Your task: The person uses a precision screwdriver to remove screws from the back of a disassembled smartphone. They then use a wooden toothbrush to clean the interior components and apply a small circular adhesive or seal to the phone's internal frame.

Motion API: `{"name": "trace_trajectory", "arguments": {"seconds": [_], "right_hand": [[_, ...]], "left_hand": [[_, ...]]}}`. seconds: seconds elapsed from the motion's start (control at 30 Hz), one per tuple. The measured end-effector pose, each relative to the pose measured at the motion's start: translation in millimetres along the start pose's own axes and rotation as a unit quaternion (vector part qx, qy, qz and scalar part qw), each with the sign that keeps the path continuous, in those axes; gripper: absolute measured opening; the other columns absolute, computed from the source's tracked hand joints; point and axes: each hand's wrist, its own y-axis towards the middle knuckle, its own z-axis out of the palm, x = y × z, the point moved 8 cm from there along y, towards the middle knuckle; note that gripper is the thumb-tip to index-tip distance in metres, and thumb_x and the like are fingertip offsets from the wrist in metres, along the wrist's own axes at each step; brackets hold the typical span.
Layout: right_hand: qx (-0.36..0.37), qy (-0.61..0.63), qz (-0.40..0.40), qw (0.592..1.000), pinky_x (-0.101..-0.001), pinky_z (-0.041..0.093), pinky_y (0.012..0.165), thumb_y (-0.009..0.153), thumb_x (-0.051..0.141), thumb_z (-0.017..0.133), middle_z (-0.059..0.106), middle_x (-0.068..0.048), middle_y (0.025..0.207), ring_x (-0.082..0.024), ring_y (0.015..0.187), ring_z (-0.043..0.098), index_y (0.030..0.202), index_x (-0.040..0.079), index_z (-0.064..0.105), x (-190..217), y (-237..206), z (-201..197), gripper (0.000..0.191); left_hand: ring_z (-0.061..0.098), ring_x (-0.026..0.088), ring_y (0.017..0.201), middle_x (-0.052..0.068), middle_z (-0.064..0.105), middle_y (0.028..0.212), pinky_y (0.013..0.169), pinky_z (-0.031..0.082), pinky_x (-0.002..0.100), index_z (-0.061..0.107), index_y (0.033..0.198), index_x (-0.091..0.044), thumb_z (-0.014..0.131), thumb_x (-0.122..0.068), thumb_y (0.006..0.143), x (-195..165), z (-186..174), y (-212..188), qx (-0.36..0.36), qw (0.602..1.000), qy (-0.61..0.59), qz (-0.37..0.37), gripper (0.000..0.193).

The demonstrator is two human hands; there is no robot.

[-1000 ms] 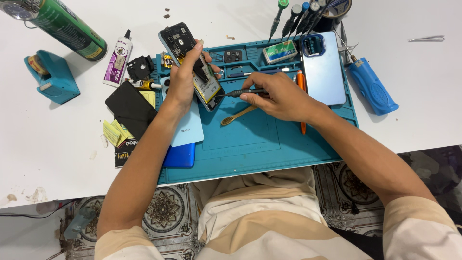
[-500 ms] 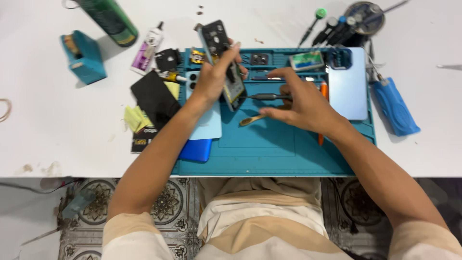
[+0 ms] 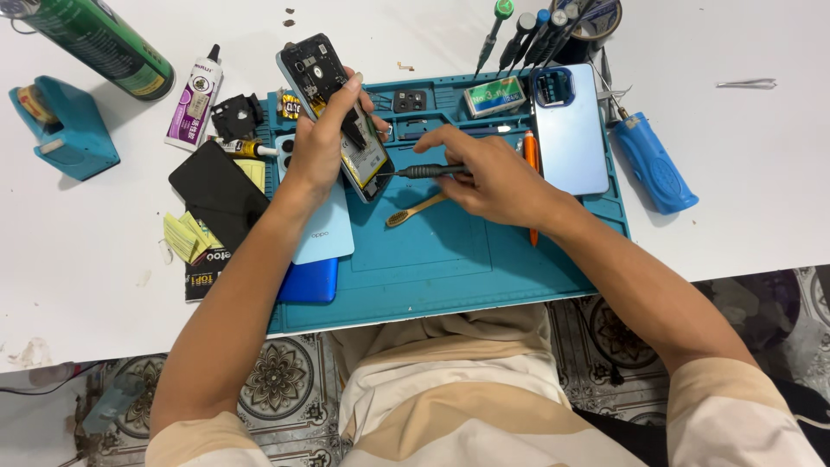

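A: Where is the opened phone [image 3: 333, 112] found relative to the hands?

B: It is gripped in the left hand [image 3: 324, 143], lifted and tilted over the upper left part of the teal work mat [image 3: 450, 268]. Fingers are curled around its right edge, the thumb side hidden behind it. The right hand [image 3: 493, 173] is seen just at the phone's 3 o'clock, closed around a slim dark screwdriver [image 3: 424, 171] whose thin tip is laid against the phone's lower right edge.

A: What can be told of the materials and shapes?

B: The phone is a flat rectangle with its back removed, so dark plates, small metal parts and a black camera block are exposed. The mat is matte and rubbery, with moulded compartments along its far edge. At the right hand's 7 o'clock a tan brush [image 3: 415, 210] with a wooden-looking handle is lying on the mat. At its 1 o'clock a smooth, pale blue back cover [image 3: 571, 130] with a rounded camera cut-out is laid flat. At the left hand's 6 o'clock a second light blue cover [image 3: 324, 229] is resting, partly over a glossy darker blue slab [image 3: 307, 281]
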Motion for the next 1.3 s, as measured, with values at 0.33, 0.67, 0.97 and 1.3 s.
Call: {"name": "trace_trajectory", "arguments": {"seconds": [0.33, 0.67, 0.97, 1.3], "right_hand": [[-0.053, -0.014, 0.005, 0.998, -0.0319, 0.034, 0.044, 0.096, 0.021, 0.074, 0.056, -0.004, 0.056, -0.013, 0.045, 0.046, 0.109, 0.001, 0.073, 2.5, 4.4, -17.1, 0.024], [-0.101, 0.174, -0.049, 0.978, -0.0240, 0.051, 0.073, 0.106, 0.019, 0.070, 0.065, -0.003, 0.096, -0.005, 0.083, 0.058, 0.118, 0.003, 0.063, 10.5, 6.2, -8.3, 0.021], [-0.072, 0.144, 0.024, 0.987, -0.0231, 0.043, 0.053, 0.091, 0.012, 0.077, 0.072, -0.004, 0.083, -0.005, 0.062, 0.054, 0.107, 0.004, 0.077, 10.7, 7.7, 12.7, 0.018], [-0.082, 0.162, 0.068, 0.981, -0.0240, 0.043, 0.052, 0.091, 0.010, 0.075, 0.074, -0.005, 0.079, -0.004, 0.060, 0.053, 0.106, 0.003, 0.079, -1.2, 6.1, 14.0, 0.017]], "left_hand": [[0.072, 0.018, 0.084, 0.001, 0.062, 0.092, 0.079, 0.063, 0.040, 0.054, 0.119, -0.012, 0.062, -0.038, 0.102, -0.1, -2.5, -0.4, -0.013, 1.000, 0.011, -0.013, 0.032], [0.073, 0.020, 0.084, 0.003, 0.062, 0.091, 0.079, 0.064, 0.043, 0.054, 0.112, -0.009, 0.058, -0.049, 0.098, 16.5, -3.6, -4.5, -0.059, 0.994, -0.075, -0.061, 0.043], [0.073, 0.021, 0.085, 0.008, 0.055, 0.096, 0.075, 0.061, 0.037, 0.045, 0.111, -0.008, 0.048, -0.051, 0.109, 10.2, 5.7, -12.4, 0.003, 0.995, 0.090, 0.048, 0.043], [0.069, 0.020, 0.097, 0.005, 0.046, 0.114, 0.085, 0.062, 0.037, 0.033, 0.134, -0.007, 0.047, -0.053, 0.110, 4.3, 10.3, -17.9, 0.031, 0.988, 0.061, 0.136, 0.054]]}}
